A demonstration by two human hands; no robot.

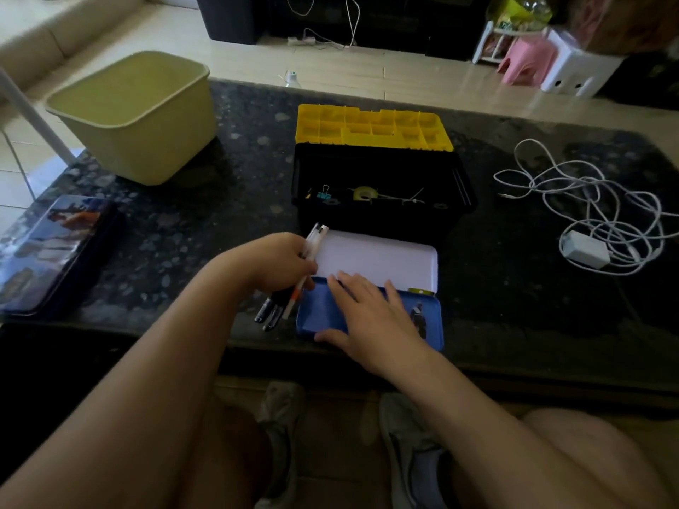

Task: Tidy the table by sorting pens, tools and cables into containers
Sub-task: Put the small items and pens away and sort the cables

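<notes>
My left hand point(279, 262) grips a bundle of several pens point(294, 288), white and black, just left of the open blue pencil tin point(430, 310) at the table's front edge. The tin's white-lined lid point(382, 257) stands tilted back. My right hand point(371, 314) rests flat with straight fingers inside the tin's blue tray. Behind the tin stands the open black toolbox point(382, 170) with a yellow compartment lid point(371, 128); a binder clip point(324, 192), a tape roll point(363, 192) and small items lie in it. A tangled white cable with charger point(588, 229) lies at the right.
A yellow-green bin point(136, 115) stands at the back left of the dark stone table point(220, 200). A second, closed printed tin point(51, 251) lies at the left edge. My knees and shoes show below the table's front edge.
</notes>
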